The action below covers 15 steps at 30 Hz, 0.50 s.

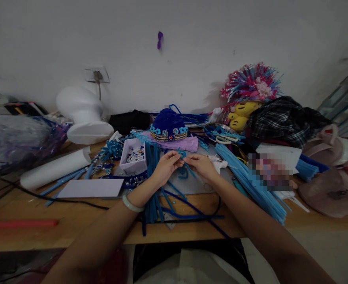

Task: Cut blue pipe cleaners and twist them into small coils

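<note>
My left hand (165, 167) and my right hand (200, 165) meet over the middle of the wooden table (73, 225). Both pinch a light blue pipe cleaner (182, 155) whose end is curled into a loop between the fingertips. Its tail hangs down toward a grey mat (191, 183). A pale green bangle (131, 204) sits on my left wrist. Under my left forearm lies a bundle of blue pipe cleaners (153, 185).
A blue beaded headpiece (168, 126) lies behind my hands on lilac cloth. A white tray of beads (134, 156), a white foam head (83, 114), a white roll (55, 167) and paper (91, 188) are left. Light blue stems (251, 181), plaid cloth (280, 118) and bags are right.
</note>
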Motion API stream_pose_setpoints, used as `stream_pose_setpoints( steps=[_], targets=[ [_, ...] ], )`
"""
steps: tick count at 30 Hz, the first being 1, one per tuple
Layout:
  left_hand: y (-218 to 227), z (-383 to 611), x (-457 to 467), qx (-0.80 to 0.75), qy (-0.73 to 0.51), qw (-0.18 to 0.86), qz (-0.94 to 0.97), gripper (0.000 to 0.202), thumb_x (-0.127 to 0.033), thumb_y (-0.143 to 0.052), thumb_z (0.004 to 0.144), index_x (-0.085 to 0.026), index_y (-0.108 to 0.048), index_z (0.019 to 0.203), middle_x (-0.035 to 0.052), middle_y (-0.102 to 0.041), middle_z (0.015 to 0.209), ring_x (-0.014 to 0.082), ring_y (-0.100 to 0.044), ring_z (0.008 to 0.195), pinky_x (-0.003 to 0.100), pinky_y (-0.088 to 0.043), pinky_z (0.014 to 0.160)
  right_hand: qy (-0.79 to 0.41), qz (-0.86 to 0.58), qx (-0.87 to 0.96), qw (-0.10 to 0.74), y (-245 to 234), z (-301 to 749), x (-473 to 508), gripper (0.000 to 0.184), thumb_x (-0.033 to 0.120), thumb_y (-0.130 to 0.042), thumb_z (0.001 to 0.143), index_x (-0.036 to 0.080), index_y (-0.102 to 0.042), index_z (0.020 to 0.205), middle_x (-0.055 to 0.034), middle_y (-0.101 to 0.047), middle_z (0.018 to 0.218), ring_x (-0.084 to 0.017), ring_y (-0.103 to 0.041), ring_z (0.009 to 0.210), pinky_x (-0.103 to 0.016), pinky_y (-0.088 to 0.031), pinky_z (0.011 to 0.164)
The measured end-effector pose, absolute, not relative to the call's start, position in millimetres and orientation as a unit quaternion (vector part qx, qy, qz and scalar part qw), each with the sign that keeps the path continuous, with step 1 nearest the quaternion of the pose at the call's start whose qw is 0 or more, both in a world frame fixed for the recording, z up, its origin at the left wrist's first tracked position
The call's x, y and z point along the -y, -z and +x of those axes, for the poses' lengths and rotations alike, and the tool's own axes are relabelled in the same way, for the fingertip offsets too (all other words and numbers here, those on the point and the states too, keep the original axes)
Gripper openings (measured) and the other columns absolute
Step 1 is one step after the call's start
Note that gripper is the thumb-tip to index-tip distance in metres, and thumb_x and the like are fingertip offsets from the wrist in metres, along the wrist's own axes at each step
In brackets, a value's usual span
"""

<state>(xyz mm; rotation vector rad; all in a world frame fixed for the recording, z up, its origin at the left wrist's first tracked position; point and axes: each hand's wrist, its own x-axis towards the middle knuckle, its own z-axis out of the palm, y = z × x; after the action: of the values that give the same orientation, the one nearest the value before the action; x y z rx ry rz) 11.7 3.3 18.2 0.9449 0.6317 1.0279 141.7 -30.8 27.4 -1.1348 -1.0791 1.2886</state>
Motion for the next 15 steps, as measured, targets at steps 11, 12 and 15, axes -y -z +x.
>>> stream_pose_setpoints(
  steps=[11,12,15],
  targets=[
    [-17.4,12.3,-3.8,-0.287,-0.487,0.717,0.408,0.017,-0.022,-0.064,0.059,-0.015,-0.049,0.064,-0.0051,-0.051,0.057,0.0058,-0.052,0.056,0.019,-0.042,0.059,-0.455,-0.513,0.525,0.504,-28.9,142.0,30.9,0.014,0.020,-0.064,0.054,0.016,-0.063,0.068,0.0030,-0.059,0.058,-0.008,-0.051,0.052,-0.023,-0.039,0.056],
    [-17.1,12.2,-4.0,-0.289,-0.483,0.720,0.406,0.017,-0.021,-0.064,0.059,-0.015,-0.049,0.065,-0.0051,-0.051,0.057,0.0056,-0.051,0.056,0.019,-0.042,0.058,-0.450,-0.517,0.527,0.502,-28.2,142.3,30.1,0.012,0.019,-0.063,0.055,0.016,-0.063,0.066,0.0031,-0.059,0.058,-0.008,-0.051,0.052,-0.022,-0.040,0.055],
    [-16.5,11.2,-4.8,-0.289,-0.462,0.732,0.409,0.016,-0.020,-0.063,0.060,-0.015,-0.049,0.066,-0.0048,-0.051,0.056,0.0057,-0.050,0.054,0.018,-0.039,0.056,-0.461,-0.526,0.510,0.500,-27.2,142.7,28.6,0.011,0.017,-0.061,0.055,0.016,-0.063,0.066,0.0034,-0.059,0.057,-0.008,-0.051,0.050,-0.022,-0.041,0.052]
  ],
)
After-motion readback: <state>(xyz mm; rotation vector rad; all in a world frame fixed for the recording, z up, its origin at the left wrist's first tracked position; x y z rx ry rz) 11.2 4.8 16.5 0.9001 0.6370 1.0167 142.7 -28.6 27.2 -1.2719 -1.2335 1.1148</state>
